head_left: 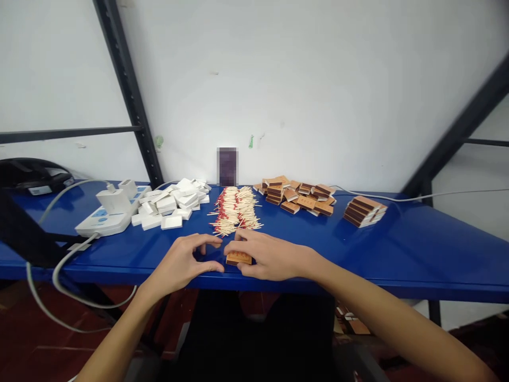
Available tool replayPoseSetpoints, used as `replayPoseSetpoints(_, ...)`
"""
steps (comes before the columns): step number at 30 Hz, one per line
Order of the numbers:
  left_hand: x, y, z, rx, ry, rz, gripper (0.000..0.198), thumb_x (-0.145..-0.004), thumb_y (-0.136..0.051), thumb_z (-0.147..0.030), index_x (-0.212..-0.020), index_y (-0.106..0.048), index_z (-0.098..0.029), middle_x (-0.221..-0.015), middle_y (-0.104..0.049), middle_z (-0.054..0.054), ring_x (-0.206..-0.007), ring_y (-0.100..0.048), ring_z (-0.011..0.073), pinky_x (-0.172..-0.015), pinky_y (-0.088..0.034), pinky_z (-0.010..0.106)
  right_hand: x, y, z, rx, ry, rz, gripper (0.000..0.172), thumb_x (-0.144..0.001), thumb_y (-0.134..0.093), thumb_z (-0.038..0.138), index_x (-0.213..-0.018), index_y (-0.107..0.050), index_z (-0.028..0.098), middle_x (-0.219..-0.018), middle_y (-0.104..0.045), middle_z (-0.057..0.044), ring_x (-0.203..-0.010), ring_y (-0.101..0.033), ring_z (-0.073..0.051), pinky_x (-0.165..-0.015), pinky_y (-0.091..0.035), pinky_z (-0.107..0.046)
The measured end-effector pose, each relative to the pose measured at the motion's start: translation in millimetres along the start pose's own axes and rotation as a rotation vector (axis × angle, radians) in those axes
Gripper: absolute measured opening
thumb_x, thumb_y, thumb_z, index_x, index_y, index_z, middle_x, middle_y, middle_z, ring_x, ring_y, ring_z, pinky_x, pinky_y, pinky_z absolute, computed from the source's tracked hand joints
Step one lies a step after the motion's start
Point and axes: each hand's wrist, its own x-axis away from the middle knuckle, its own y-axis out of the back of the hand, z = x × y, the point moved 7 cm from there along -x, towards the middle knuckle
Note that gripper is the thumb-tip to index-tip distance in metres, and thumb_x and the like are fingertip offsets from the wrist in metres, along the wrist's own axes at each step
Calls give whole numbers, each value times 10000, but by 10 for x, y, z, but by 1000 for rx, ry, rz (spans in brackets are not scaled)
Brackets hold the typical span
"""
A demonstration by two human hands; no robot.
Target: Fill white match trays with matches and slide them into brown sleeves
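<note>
Near the front edge of the blue table, my right hand (270,255) has its fingers and thumb around a brown matchbox (238,258) lying flat. My left hand (189,258) is just left of the box, with thumb and fingers curved apart and nothing between them. Directly beyond both hands lies a heap of red-tipped matches (236,207). White inner trays (173,201) are piled to the left of the matches. To the right, brown matchbox sleeves (304,199) lie in a loose pile, some showing white inside.
A neat stack of matchboxes (363,211) stands farther right on the blue table (417,233). At left sits a white power strip (107,217) with plugs and a looping cable. A dark pixelated object (227,166) rests against the wall. Black metal posts frame both sides.
</note>
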Motion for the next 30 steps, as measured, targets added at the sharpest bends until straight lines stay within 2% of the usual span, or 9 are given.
replayPoseSetpoints(6, 0, -1, 13, -32, -8, -7, 430, -743, -745, -557, -1046, -724, -252, -909, -711, 12, -762, -609, 161, -700, -511, 270, 335, 97, -248, 51, -139, -19, 329, -884, -534, 240, -1210, -578, 234, -1069, -544, -76, -942, -556, -217, -828, -458, -359)
replayPoseSetpoints(9, 2, -7, 23, -59, -9, -8, 397, -787, -702, -555, -1046, -726, -255, -911, -710, 23, -771, -615, 167, -689, -517, 270, 577, 211, -400, 91, -215, -103, 387, -885, -535, 249, -1271, -561, 244, -1104, -569, -84, -980, -575, -224, -859, -472, -372)
replayPoseSetpoints(11, 4, -18, 38, -69, -3, 5, 380, -820, -670, -549, -1063, -720, -261, -941, -711, 28, -791, -620, 171, -672, -515, 262, 824, 446, -529, 125, -272, -266, 394, -866, -566, 261, -1259, -570, 236, -1139, -599, -90, -1008, -586, -231, -889, -475, -383)
replayPoseSetpoints(13, 5, -28, 53, -70, 9, 19, 373, -841, -646, -545, -1079, -712, -266, -968, -709, 29, -812, -623, 173, -647, -510, 247, 1191, 819, -709, 189, -359, -505, 341, -850, -588, 302, -1182, -606, 226, -1151, -639, -91, -1007, -602, -242, -890, -482, -398)
replayPoseSetpoints(16, 2, -26, 53, -73, 15, 21, 366, -859, -623, -539, -1086, -710, -266, -959, -707, 26, -809, -627, 171, -619, -500, 232, 1970, 1425, -1158, 289, -671, -901, 328, -810, -638, 395, -1079, -655, 209, -1083, -683, -103, -889, -626, -241, -789, -495, -383)
replayPoseSetpoints(18, -1, -14, 41, -84, 10, 9, 368, -866, -609, -538, -1081, -717, -259, -915, -705, 28, -782, -627, 171, -602, -492, 229, 2464, 1650, -1531, 283, -923, -1032, 322, -751, -696, 379, -1011, -681, 189, -969, -703, -104, -815, -628, -225, -760, -474, -365)
replayPoseSetpoints(20, -5, -9, 31, -92, 6, 5, 372, -876, -591, -538, -1072, -720, -249, -898, -704, 34, -769, -628, 172, -600, -489, 230, 2780, 1687, -1899, 113, -1049, -1052, 318, -742, -708, 353, -1008, -697, 179, -962, -708, -116, -823, -626, -216, -746, -457, -343)
replayPoseSetpoints(23, -11, -23, 31, -92, 6, 25, 372, -893, -568, -537, -1067, -716, -244, -925, -705, 41, -779, -629, 174, -620, -490, 233, 2934, 1592, -2231, -54, -1053, -1024, 297, -767, -690, 345, -989, -719, 150, -945, -722, -141, -839, -631, -208, -760, -447, -329)
replayPoseSetpoints(30, -18, -13, 33, -115, 5, 14, 376, -902, -545, -543, -1042, -723, -243, -901, -703, 35, -756, -621, 174, -629, -482, 241, 2808, 1378, -2392, -104, -1062, -979, 300, -745, -713, 370, -946, -732, 148, -896, -725, -107, -763, -629, -187, -691, -456, -301)
